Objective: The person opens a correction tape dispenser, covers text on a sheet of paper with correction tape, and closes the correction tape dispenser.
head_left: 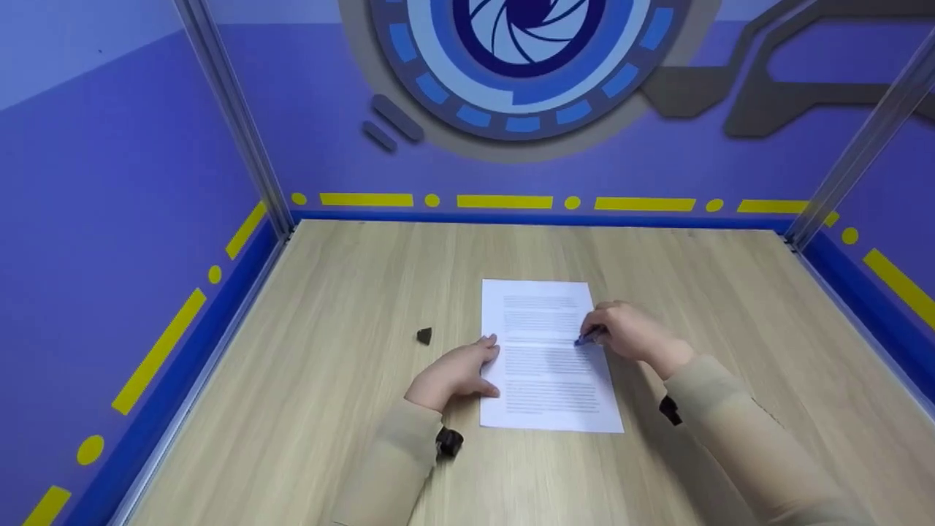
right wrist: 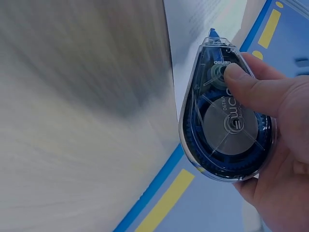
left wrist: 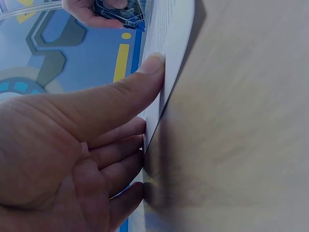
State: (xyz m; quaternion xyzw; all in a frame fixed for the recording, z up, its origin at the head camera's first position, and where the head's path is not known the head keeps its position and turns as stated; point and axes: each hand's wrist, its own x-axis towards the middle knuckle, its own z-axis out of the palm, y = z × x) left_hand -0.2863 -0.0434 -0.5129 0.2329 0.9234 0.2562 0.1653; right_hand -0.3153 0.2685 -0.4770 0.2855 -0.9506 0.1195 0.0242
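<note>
A printed sheet of paper [head_left: 549, 372] lies on the wooden table, its long sides running away from me. My left hand [head_left: 454, 371] rests at the sheet's left edge. In the left wrist view its thumb [left wrist: 153, 65] presses on the paper, while the other fingers reach the table beside the edge. Over the right margin, my right hand [head_left: 634, 332] pinches a correction tape dispenser [right wrist: 229, 121] with a clear case and dark blue inner parts. The dispenser's blue tip [right wrist: 213, 33] points toward the printed lines; contact with the paper cannot be made out.
To the left of the sheet lies a small dark angular piece [head_left: 424, 336]. The wooden table [head_left: 329, 292] ends at blue-purple walls with yellow markings, and metal posts [head_left: 234, 109] stand at its far corners. Dark wrist devices [head_left: 449, 443] sit under both sleeves.
</note>
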